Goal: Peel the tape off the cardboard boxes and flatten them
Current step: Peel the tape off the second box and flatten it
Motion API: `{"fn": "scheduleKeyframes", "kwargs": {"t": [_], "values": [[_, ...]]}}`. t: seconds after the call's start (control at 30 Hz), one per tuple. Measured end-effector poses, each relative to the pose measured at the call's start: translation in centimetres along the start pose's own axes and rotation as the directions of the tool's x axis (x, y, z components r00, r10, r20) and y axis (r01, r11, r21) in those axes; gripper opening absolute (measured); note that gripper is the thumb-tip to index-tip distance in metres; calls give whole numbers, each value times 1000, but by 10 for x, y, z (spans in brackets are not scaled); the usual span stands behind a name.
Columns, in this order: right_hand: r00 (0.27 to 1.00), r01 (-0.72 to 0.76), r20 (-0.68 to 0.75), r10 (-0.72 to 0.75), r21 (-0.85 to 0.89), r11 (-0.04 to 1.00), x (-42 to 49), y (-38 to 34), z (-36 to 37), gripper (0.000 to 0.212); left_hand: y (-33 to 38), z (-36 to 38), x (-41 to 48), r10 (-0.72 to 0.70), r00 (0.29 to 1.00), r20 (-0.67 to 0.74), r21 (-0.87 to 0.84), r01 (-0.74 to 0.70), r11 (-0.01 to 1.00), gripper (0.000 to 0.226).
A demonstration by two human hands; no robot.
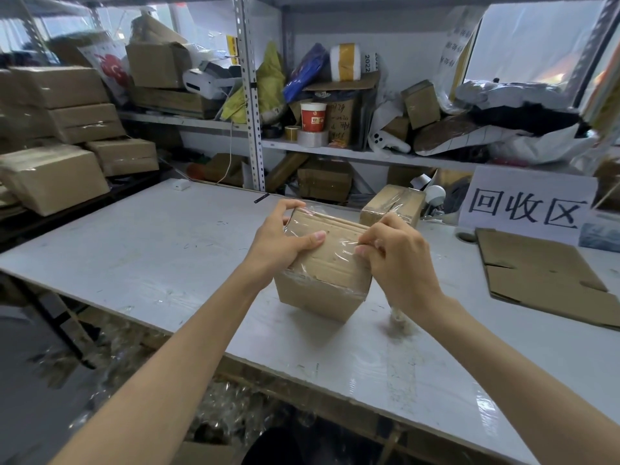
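Brown cardboard box (318, 297), wrapped in clear tape (340, 246), sits tilted; another taped box (391, 204) stands behind.

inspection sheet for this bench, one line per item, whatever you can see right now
surface: white table, scuffed and marked.
job's things: cardboard box wrapped in clear tape, held by both hands; second taped box behind it; flattened cardboard at the right.
clutter: crumpled tape scrap on the table by the right wrist; small white device at the table's back.
grippers: left hand grips the box's top left edge; right hand pinches the tape at its right edge.
cables: thin cord hanging beside the shelf post.
surroundings: metal shelving with boxes, bags, a paper cup and tape rolls; stacked boxes at the left; paper sign at the right.
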State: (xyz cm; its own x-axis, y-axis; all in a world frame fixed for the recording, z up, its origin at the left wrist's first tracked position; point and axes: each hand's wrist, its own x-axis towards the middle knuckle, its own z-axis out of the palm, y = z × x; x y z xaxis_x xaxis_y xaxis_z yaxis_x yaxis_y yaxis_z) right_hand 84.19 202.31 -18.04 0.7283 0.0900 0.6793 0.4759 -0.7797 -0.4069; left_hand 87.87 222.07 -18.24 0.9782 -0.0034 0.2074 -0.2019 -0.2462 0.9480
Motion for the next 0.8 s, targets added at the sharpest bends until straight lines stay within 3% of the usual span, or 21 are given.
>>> {"fn": "scheduleKeyframes", "kwargs": {"t": [0.2,0.37,0.43,0.53,0.63,0.73,0.8], "values": [[974,-190,140,179,71,979,8,1,2,17,3,3,0,16,1000,22,23,-17,1000,57],[932,-276,339,128,437,856,7,6,-4,16,1,-15,0,-55,998,-3,39,55,998,50],[934,-272,334,123,450,851,6,6,-4,17,1,-20,-2,-78,996,31,99,75,992,52],[945,-276,274,180,365,889,13,4,-1,27,4,-19,-5,3,995,95,296,-31,955,65],[940,-302,255,227,309,902,19,8,-1,34,10,-19,-10,38,956,290,505,-187,842,92],[900,-422,282,332,375,825,21,12,2,27,9,-21,-11,-18,903,429,634,-287,718,130],[862,-500,346,372,452,739,24,15,3,25,5,-25,-10,42,905,424,681,-349,644,133]]}}
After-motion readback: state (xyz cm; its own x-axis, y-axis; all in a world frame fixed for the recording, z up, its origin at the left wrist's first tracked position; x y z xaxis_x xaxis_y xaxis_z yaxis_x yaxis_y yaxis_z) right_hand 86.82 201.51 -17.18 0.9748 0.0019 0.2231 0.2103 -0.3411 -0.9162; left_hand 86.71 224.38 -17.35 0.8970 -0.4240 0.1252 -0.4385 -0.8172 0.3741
